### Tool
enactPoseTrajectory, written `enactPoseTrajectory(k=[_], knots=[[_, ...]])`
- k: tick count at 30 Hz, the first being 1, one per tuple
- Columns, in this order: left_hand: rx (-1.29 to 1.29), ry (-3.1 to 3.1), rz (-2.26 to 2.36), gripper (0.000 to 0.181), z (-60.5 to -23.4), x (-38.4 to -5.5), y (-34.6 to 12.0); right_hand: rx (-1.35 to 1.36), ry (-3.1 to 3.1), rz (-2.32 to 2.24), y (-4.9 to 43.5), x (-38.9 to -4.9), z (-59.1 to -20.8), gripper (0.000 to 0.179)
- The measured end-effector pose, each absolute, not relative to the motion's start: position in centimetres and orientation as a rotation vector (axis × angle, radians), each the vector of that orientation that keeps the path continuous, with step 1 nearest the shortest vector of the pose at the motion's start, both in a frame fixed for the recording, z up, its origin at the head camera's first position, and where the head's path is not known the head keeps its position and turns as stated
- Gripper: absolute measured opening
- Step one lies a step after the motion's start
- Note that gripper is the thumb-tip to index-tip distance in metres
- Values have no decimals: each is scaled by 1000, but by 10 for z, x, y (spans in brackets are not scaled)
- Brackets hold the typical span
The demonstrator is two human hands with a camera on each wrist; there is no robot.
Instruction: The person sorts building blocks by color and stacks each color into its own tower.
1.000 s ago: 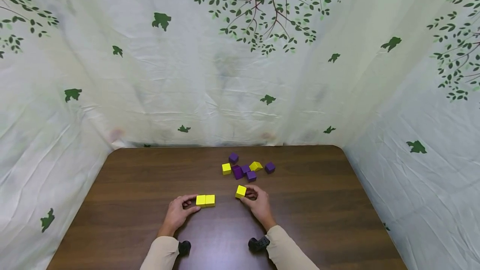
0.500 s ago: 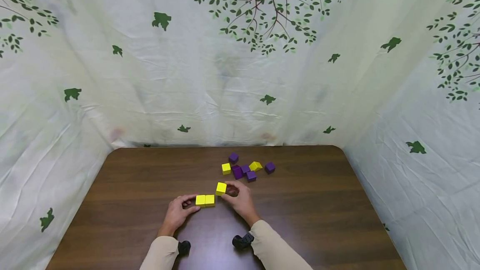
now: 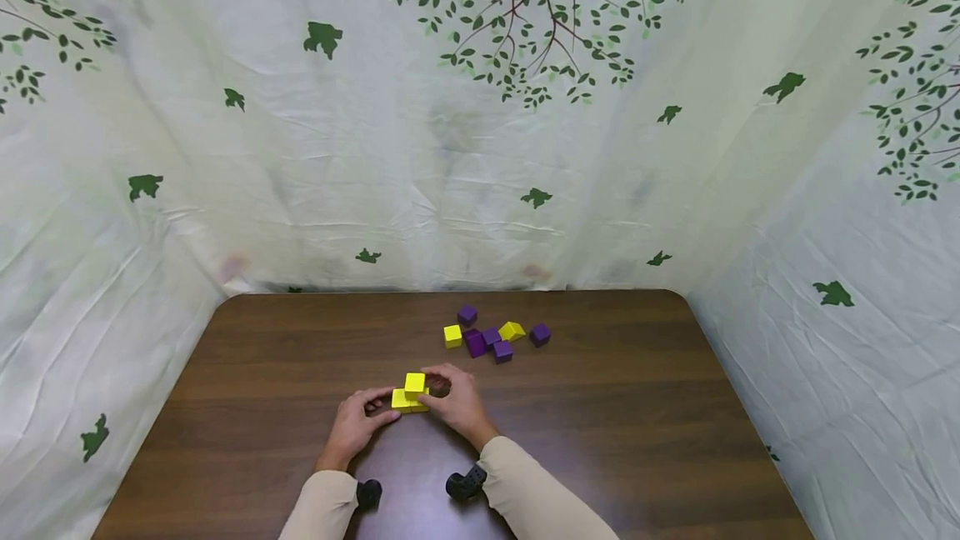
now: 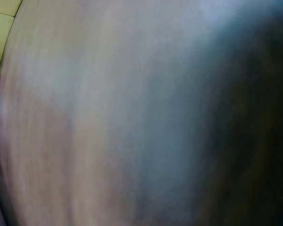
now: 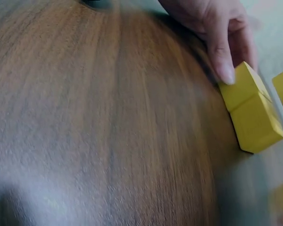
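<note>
Two yellow cubes stand side by side on the table; the left yellow cube is held at its sides by my left hand, thumb in front and fingers behind. In the right wrist view that thumb touches the left yellow cube, and the neighbouring yellow cube adjoins it. My right hand pinches a third yellow cube over the pair, toward its right part. Whether it touches the cubes beneath cannot be told. The left wrist view is mostly blurred table, with yellow cubes cut off in the upper left corner.
Behind the hands lies a loose group of several purple cubes, with a yellow cube at its left and a tilted yellow block among them. The brown table ends at a patterned white cloth.
My right hand has carried its yellow cube leftward, from the right of the pair to over it. My left hand has stayed in place on the left cube.
</note>
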State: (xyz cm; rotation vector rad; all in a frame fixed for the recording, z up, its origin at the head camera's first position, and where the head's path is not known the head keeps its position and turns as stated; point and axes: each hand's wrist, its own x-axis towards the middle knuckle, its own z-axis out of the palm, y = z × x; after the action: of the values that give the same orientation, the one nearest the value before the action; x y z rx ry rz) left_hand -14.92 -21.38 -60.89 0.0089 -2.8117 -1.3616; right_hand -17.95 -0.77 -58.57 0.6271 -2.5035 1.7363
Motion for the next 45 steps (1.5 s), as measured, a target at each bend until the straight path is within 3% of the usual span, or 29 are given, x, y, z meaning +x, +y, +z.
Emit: enactPoseTrajectory(k=[33, 45], knots=[[33, -2839, -1362, 39, -607, -150, -214, 699, -2689, 1485, -27, -176, -581, 37], [19, -2824, -1342, 41, -607, -149, -214, 688, -2628, 1596, -7, -175, -596, 59]])
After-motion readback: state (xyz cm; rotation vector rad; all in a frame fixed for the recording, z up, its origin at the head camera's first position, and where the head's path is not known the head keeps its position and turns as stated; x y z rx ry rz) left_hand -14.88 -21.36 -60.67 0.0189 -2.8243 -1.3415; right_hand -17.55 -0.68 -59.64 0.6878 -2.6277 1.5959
